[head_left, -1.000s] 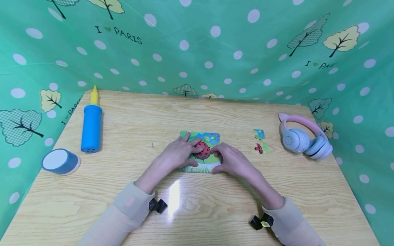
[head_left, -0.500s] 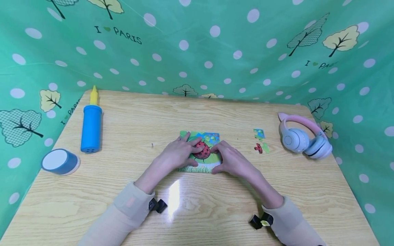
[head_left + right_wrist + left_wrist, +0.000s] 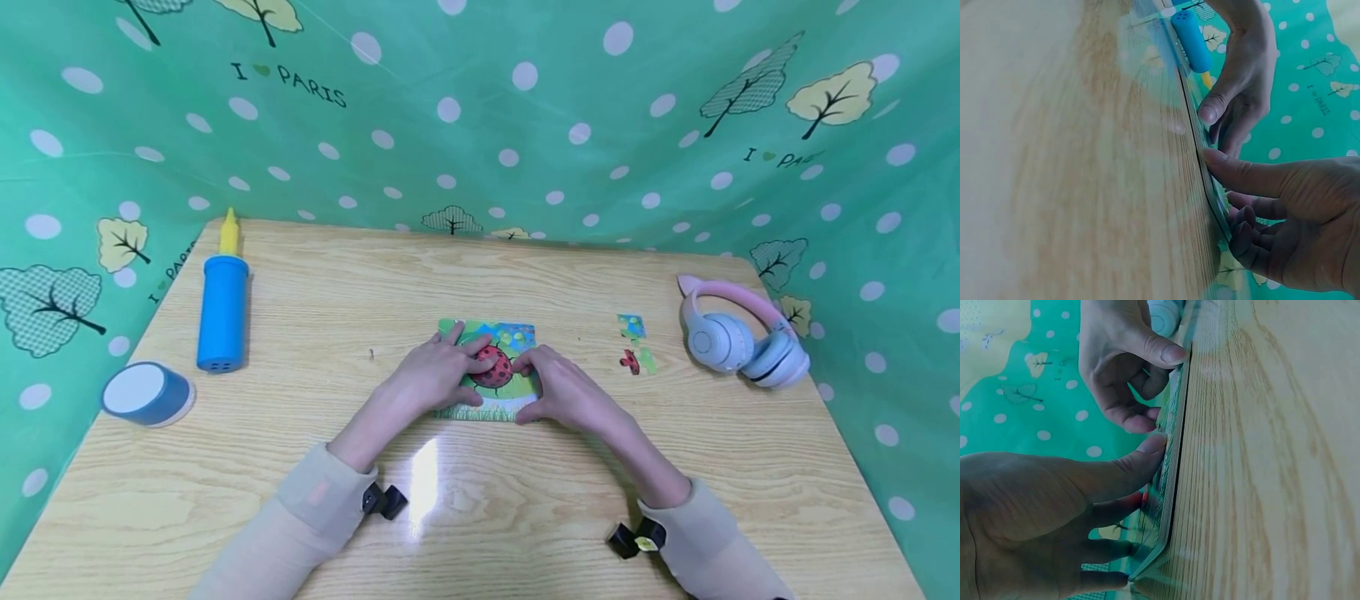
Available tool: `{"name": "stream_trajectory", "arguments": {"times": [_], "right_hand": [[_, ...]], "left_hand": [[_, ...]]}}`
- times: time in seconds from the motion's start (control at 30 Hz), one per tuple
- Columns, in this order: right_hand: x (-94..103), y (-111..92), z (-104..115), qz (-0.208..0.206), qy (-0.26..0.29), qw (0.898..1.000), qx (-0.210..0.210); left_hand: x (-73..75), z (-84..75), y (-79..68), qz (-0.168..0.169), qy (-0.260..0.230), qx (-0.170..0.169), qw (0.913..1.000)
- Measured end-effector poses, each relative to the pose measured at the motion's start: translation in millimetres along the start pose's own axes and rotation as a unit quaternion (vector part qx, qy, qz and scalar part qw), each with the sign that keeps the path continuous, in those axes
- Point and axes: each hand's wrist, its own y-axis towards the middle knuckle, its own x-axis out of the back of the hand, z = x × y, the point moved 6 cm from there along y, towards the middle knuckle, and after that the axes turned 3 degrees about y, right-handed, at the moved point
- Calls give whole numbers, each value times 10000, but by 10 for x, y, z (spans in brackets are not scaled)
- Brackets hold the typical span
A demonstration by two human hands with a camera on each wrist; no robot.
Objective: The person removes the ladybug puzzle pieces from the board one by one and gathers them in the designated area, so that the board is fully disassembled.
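A ladybug jigsaw puzzle (image 3: 517,337) lies flat at the table's centre. My left hand (image 3: 441,373) rests on its left half with straight fingers pressing the picture, and the thumb (image 3: 1142,452) touches the near edge. My right hand (image 3: 562,390) presses the right half with bent fingertips, its thumb (image 3: 1222,167) on the near edge (image 3: 1201,164). The two hands nearly meet over the red ladybug (image 3: 497,367). Two loose puzzle pieces, a blue one (image 3: 632,326) and a red-green one (image 3: 636,362), lie to the right of the puzzle.
Pink and lilac cat-ear headphones (image 3: 738,337) sit at the right edge of the wooden table (image 3: 480,517). A blue hand pump with a yellow tip (image 3: 222,310) and a blue tape roll (image 3: 146,393) lie at the left. Green dotted cloth (image 3: 480,125) surrounds the table.
The right hand's fingertips have shifted very slightly farther onto the puzzle. Everything else stays where it was.
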Motion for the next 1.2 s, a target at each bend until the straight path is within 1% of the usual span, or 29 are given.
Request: {"name": "stream_trajectory", "arguments": {"times": [0.37, 0.67, 0.87, 0.97, 1.03, 1.2], "right_hand": [[1, 15, -1, 5, 59, 10000, 16], [-6, 5, 6, 99, 157, 9998, -87], [-16, 27, 4, 188, 112, 9996, -173], [-9, 33, 5, 210, 158, 9996, -97], [5, 28, 3, 216, 248, 9995, -30], [74, 10, -3, 194, 550, 9981, 199]], "left_hand": [[10, -14, -8, -44, 18, 12, 10000], [-4, -35, 18, -327, -82, 113, 9994], [-13, -41, 16, -355, -132, 227, 9990], [-9, -44, 14, -392, -146, 238, 9988], [-5, -47, 13, -436, -154, 220, 9987], [-14, -37, 18, -428, -156, 199, 9988]]}}
